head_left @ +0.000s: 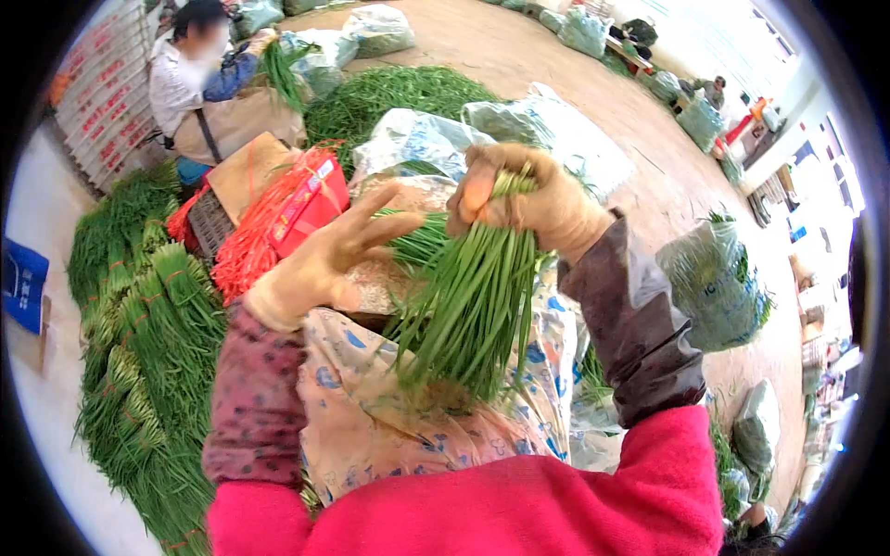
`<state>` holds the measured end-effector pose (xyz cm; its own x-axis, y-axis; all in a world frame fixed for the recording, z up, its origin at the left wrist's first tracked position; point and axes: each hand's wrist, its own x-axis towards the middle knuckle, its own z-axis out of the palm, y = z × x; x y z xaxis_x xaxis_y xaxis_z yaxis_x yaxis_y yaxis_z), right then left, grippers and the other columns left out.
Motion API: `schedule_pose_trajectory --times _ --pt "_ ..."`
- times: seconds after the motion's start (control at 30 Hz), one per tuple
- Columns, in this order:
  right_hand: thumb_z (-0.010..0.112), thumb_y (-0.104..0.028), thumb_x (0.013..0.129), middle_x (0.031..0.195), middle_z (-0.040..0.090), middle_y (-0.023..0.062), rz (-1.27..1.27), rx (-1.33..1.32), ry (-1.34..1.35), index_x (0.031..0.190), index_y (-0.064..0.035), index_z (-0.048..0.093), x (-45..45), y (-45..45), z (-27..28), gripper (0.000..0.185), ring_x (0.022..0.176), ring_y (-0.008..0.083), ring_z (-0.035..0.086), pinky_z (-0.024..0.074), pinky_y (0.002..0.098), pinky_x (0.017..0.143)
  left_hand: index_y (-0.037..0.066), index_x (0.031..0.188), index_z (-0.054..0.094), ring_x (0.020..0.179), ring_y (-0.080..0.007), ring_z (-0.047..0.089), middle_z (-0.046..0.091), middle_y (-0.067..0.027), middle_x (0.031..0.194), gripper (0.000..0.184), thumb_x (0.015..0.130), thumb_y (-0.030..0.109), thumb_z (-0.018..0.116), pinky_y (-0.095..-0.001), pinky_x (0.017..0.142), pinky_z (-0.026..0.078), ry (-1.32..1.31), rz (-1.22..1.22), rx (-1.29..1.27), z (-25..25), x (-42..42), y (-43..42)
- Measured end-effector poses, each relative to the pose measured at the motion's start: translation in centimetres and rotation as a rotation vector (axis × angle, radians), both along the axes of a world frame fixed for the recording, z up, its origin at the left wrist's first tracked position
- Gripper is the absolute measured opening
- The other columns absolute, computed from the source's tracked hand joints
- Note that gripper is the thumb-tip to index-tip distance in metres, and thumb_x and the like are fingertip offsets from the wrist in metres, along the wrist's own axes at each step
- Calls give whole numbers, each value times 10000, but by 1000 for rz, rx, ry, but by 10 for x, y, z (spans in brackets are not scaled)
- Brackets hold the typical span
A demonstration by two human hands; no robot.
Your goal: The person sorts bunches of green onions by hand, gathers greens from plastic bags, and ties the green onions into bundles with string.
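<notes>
My right hand (519,199), in a pale glove, grips a bunch of long green stalks (477,296) near their cut ends, and the leaves hang down over my lap. To its left my left hand (338,250), also gloved, is raised with its fingers spread and nothing in it. More green stalks (417,239) lie between and behind the two hands. A patterned apron (371,417) covers my lap. Just beyond my left hand are red strips (255,246) and a red box (311,208).
Tied green bundles (153,371) are piled along the left. A loose green heap (399,97) and plastic sheets (413,139) lie ahead. At the back left a person (190,88) holds greens. A filled bag (714,283) stands on the right. Other people and bags are farther off.
</notes>
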<state>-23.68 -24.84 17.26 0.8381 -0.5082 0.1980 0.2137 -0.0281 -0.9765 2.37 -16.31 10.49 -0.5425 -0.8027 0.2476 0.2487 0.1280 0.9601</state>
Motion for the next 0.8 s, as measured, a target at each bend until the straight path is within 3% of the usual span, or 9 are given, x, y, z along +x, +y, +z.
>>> schedule_pose_trajectory --times 0.07,0.13,0.2,0.37,0.43,0.6,0.67,0.73,0.8 --pt "780 -73 724 878 657 100 -27 92 -50 893 -17 633 19 13 -14 231 852 223 657 534 343 772 95 1503 77 1316 -268 367 329 -129 1467 1297 555 545 840 -427 1071 311 303 -78 115 -15 -32 -10" --pt "772 -48 733 916 651 82 20 155 -83 950 -10 632 33 20 -31 261 840 186 642 522 315 791 54 1453 244 1228 -209 474 440 -83 1386 1236 511 586 844 -365 1014 404 266 -52 249 -32 -52 -3" --pt "749 -24 741 926 645 70 -125 109 -20 1020 -6 624 41 35 -32 306 856 167 627 512 306 797 25 1318 449 1060 -202 591 589 -77 1198 939 594 477 840 -344 908 490 440 -66 449 -68 -68 14" --pt "739 -38 740 1039 630 88 -282 -355 4 1163 -14 595 43 40 -38 448 1027 185 592 474 328 890 33 1248 477 956 -179 613 605 -62 1091 619 726 257 724 -328 835 506 306 44 549 -53 -81 36" --pt "725 -80 756 1057 630 140 -319 -1044 58 1211 -37 579 40 33 -39 479 1062 261 594 462 367 916 30 1233 487 942 -182 619 609 -63 1083 580 732 219 712 -330 828 511 333 34 553 -57 -79 38" --pt "643 -181 796 872 642 132 -246 -1107 262 1090 -105 621 52 32 -61 304 795 325 625 503 421 707 -5 1245 503 957 -246 632 618 -102 1119 609 718 222 708 -361 836 532 419 175 620 -78 -82 57" --pt "640 -215 806 830 635 141 -237 -1116 511 1150 -127 583 64 37 -54 360 740 326 630 505 417 651 -10 1185 550 918 -256 640 641 -110 1033 476 756 167 659 -366 811 538 415 431 607 -82 -86 57" --pt "633 -241 811 794 617 149 -444 -852 356 1209 -141 522 68 42 -68 425 714 349 623 497 422 616 -4 1157 574 952 -254 631 643 -123 1011 409 784 158 621 -371 838 520 240 599 561 -47 -90 61" --pt "570 -253 878 1020 632 203 -395 -254 237 1452 -111 258 66 51 -71 669 938 349 630 498 385 793 3 1189 549 925 -241 620 631 -116 987 414 808 161 591 -367 829 508 256 515 335 -69 -68 55"
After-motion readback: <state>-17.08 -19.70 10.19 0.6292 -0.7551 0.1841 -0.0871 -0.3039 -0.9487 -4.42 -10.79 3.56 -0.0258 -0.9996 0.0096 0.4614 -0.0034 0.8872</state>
